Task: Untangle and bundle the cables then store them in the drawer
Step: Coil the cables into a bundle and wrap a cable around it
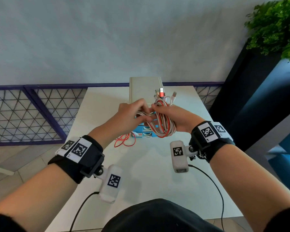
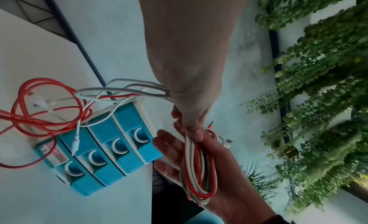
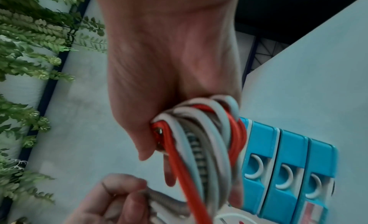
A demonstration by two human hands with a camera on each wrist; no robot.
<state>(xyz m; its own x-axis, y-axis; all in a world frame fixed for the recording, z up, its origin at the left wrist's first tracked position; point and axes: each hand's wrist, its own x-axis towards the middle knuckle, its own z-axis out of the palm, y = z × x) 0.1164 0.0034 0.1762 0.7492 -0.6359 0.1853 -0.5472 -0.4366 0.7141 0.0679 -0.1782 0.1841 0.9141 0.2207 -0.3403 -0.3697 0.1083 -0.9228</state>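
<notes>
We stand at a smooth white table (image 1: 107, 101) against a pale wall, leafy plants (image 1: 278, 25) to its right. On it sits a blue drawer unit (image 2: 111, 150) with crescent pulls; a loose red cable (image 2: 35, 117) sprawls beside it. Above the unit, our right hand (image 1: 177, 118) grasps the looped cable bundle (image 1: 162, 124), braided and glossy, while our left hand (image 1: 131, 114) seems to pinch one strand.

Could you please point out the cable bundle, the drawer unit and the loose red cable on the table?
cable bundle (image 1: 163, 127): head view, middle of the coil.
drawer unit (image 2: 111, 150): left wrist view, a blue drawer front.
loose red cable (image 2: 47, 101): left wrist view, its loop.
</notes>
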